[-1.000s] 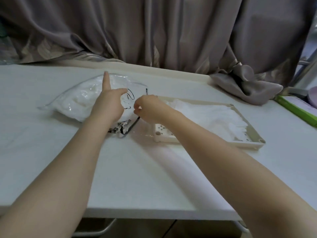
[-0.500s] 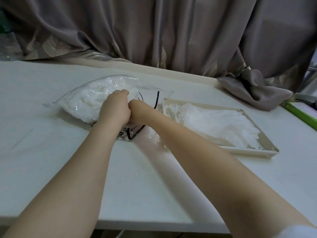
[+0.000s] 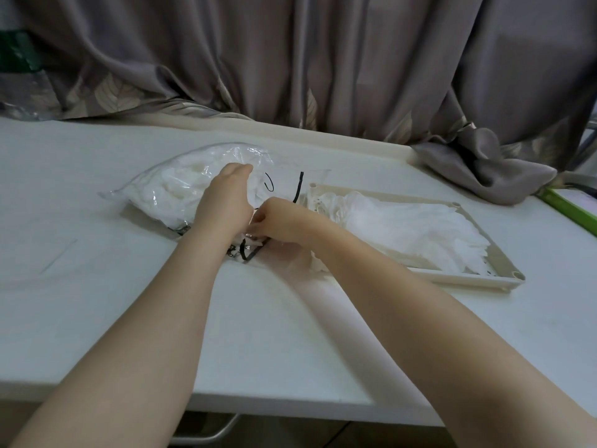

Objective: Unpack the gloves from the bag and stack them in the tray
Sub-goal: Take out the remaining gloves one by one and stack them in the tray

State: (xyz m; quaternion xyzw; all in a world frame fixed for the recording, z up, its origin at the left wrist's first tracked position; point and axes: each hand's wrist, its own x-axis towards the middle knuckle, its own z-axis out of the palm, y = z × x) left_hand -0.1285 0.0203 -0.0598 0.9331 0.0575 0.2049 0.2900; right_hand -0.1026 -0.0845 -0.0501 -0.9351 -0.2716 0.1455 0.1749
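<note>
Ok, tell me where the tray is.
Head view: the tray sits on the table, right of the bag, just beyond the right hand.

No readable text, label, brand or number anywhere. Only black printed strokes on the clear bag (image 3: 200, 185): a curved loop and a slanted bar near its open end, a few more dark marks at the near edge, partly hidden behind the left hand (image 3: 223, 205) and right hand (image 3: 284, 224), too fragmentary to make out as letters. Nothing legible on the tray (image 3: 468, 279) or the green-edged object (image 3: 568, 208) at far right.
</note>
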